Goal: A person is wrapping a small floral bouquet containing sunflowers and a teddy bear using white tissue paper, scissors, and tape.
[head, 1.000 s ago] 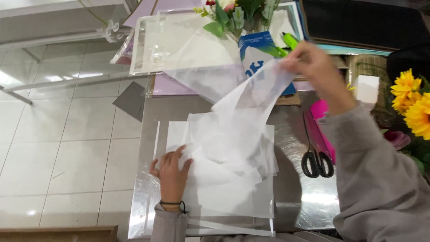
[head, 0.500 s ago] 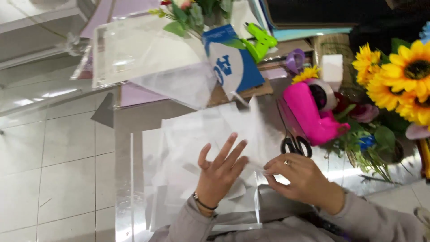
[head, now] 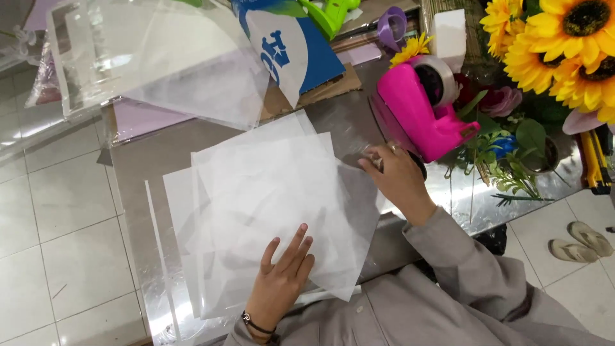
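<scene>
The left hand [head: 282,275] lies flat with its fingers spread on the near part of a stack of translucent white sheets [head: 269,198], pressing them onto the shiny metal table [head: 134,186]; it grips nothing, and a dark bracelet circles its wrist. The right hand [head: 394,176] sits at the stack's right edge with its fingers curled down onto the sheets' corner, right in front of a pink tape dispenser [head: 419,115]. Whether it pinches the sheet edge or only presses on it is hard to tell from this angle.

The sheets lie in the middle of the table, several layers fanned slightly out of line with each other, so that their corners jut at different angles. The topmost layer reaches from the left hand up toward a brown cardboard piece [head: 320,90].

Behind the stack, a blue and white bag [head: 301,51] leans over the cardboard, and a clear plastic tray [head: 128,57] with more thin film draped over it rests at the far left. A green tool [head: 330,13] and a purple tape roll [head: 392,25] lie farther back. Sunflowers [head: 557,45] fill the upper right corner, with greenery beneath them. 2 pale sandals [head: 580,240] rest on the tiled floor [head: 57,224] at the right.
</scene>
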